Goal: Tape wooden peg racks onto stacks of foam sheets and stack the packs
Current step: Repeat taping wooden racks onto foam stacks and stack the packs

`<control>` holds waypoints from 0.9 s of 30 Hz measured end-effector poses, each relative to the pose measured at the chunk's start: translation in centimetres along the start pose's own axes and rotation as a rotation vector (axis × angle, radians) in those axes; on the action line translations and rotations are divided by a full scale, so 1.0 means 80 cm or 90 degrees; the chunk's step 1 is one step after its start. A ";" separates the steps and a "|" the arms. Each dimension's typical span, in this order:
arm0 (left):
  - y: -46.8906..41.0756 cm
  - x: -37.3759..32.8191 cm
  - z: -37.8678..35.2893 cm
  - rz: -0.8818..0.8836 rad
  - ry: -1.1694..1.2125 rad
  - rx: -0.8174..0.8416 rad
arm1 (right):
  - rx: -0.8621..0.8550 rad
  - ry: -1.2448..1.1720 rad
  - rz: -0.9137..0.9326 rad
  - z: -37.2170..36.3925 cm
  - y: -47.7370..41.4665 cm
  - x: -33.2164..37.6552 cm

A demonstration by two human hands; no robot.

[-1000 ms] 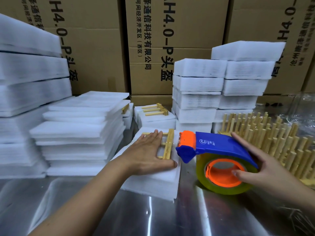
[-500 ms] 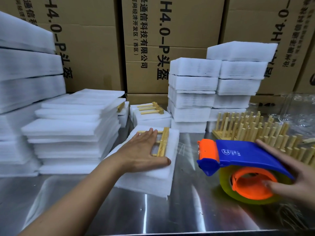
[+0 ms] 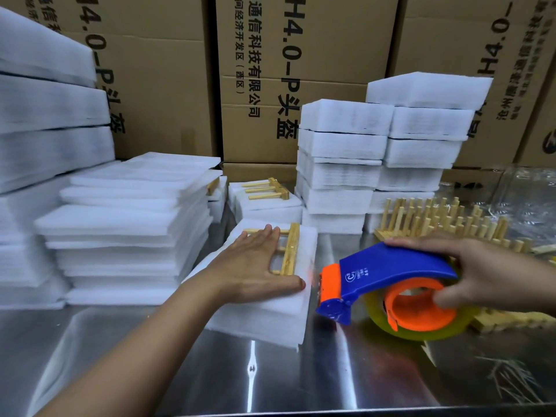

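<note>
packing warehouse: stacked printed cartons (image 3: 301,79), foam sheet piles (image 3: 126,224), steel bench (image 3: 270,380).

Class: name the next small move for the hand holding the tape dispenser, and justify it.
Probably press the orange nose of the tape dispenser onto the right edge of the foam stack: the right hand holds it just beside that edge, and the left hand lies flat on the peg rack.

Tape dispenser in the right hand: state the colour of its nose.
The tape dispenser has an orange nose; head view.
</note>
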State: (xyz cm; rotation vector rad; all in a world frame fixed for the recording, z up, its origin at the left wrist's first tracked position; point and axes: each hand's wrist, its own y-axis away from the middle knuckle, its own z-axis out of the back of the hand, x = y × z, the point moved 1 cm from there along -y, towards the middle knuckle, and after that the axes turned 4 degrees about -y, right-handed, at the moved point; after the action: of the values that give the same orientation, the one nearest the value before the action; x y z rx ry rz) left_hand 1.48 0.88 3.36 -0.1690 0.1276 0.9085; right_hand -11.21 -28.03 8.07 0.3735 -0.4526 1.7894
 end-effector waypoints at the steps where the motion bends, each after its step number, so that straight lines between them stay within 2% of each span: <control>1: 0.000 0.000 0.000 0.000 0.001 0.000 | 0.004 0.013 -0.001 0.000 -0.003 0.004; 9: 0.001 0.000 -0.001 -0.029 0.015 -0.017 | 0.025 0.090 -0.022 0.002 -0.018 0.028; 16: -0.001 -0.001 -0.003 -0.037 -0.016 -0.022 | 0.035 0.070 -0.055 0.002 -0.023 0.032; 27: 0.000 -0.002 -0.003 -0.045 -0.025 -0.042 | 0.166 0.009 -0.140 0.018 -0.053 0.035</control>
State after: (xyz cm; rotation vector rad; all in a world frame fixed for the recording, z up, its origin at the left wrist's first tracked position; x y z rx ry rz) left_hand 1.39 0.68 3.15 -0.2147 0.0546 0.8463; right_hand -7.81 -25.45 11.14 0.5700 -0.1606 1.6362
